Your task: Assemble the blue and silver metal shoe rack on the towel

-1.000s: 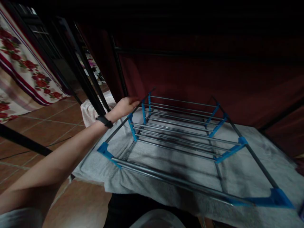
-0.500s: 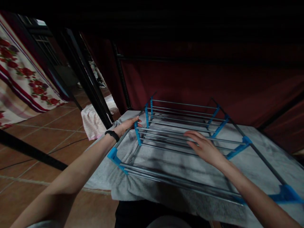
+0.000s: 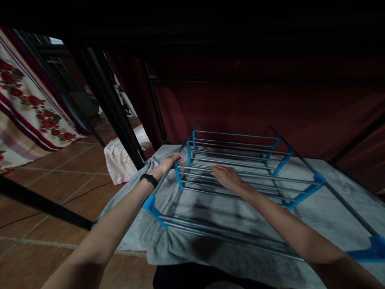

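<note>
A shoe rack (image 3: 240, 173) of thin grey metal tubes and blue plastic brackets lies on a grey blanket (image 3: 192, 249). My left hand (image 3: 170, 163), with a black band on the wrist, is closed around the rack's left side pole beside a blue bracket (image 3: 178, 175). Over one of the middle cross tubes, my right hand (image 3: 227, 176) has its fingers together and bent onto the metal; its palm side is hidden. The near right blue bracket (image 3: 371, 249) is partly behind my right forearm's line.
Dark metal frame posts (image 3: 116, 104) stand at the left, and a dark beam crosses overhead. A maroon curtain (image 3: 255, 108) hangs behind the rack. To the left are a flowered cloth (image 3: 36, 100), a striped pale cloth (image 3: 118, 160) and a cable on the tiled floor (image 3: 78, 172).
My right hand has moved left along the rack's cross tubes, and its fingers have bent onto a tube. My left hand keeps its hold on the side pole. The view has shifted slightly.
</note>
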`<action>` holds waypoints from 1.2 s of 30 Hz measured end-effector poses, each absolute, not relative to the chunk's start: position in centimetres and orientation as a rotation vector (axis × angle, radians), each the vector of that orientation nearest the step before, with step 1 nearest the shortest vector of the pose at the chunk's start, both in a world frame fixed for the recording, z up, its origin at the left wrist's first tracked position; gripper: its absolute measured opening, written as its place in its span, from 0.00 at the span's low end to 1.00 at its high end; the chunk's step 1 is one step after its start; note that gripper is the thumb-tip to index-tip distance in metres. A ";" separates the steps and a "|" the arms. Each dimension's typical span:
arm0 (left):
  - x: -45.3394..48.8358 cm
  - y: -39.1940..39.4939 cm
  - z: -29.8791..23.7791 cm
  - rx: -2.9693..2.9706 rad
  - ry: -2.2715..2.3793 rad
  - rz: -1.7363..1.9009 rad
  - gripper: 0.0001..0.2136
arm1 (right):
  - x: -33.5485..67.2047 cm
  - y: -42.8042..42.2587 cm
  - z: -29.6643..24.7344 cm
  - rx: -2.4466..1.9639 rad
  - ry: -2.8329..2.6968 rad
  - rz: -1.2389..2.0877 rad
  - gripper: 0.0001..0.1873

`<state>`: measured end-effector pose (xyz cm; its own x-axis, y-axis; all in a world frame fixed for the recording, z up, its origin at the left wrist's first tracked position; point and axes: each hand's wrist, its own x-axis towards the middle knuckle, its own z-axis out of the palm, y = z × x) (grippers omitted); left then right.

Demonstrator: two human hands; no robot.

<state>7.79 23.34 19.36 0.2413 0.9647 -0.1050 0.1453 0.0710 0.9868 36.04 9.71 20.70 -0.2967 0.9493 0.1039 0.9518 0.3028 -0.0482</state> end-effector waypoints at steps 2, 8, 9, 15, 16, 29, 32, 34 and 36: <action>7.8 23.5 19.2 1.345 1.175 0.879 0.21 | 36.2 9.8 20.8 -1.805 -2.430 -0.036 0.17; 7.8 24.0 18.7 1.457 1.129 0.813 0.23 | 36.7 10.2 21.1 -1.834 -2.410 -0.044 0.17; 7.8 24.0 18.8 1.477 1.135 0.801 0.24 | 36.8 10.2 21.1 -1.825 -2.415 -0.041 0.17; 8.2 23.6 19.4 1.572 1.176 0.777 0.25 | 37.0 10.0 21.4 -1.827 -2.406 -0.027 0.16; 8.3 23.5 19.5 1.586 1.179 0.778 0.25 | 37.0 9.9 21.5 -1.824 -2.402 -0.028 0.16; 8.5 23.6 19.5 1.556 1.210 0.792 0.24 | 37.4 9.6 21.3 -1.797 -2.406 0.004 0.18; 8.4 23.3 19.7 1.509 1.184 0.800 0.24 | 37.4 9.7 21.2 -1.800 -2.408 0.016 0.19; 8.4 23.2 19.8 1.489 1.174 0.801 0.24 | 37.4 9.7 21.1 -1.793 -2.410 0.012 0.19; 8.4 23.2 19.7 1.484 1.173 0.808 0.26 | 37.4 9.8 21.1 -1.784 -2.410 0.009 0.19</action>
<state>8.36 23.22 19.74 0.2965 0.9509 -0.0886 0.2567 0.0100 0.9664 37.45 9.79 21.07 -0.2853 0.9520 0.1106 0.9512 0.2955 -0.0893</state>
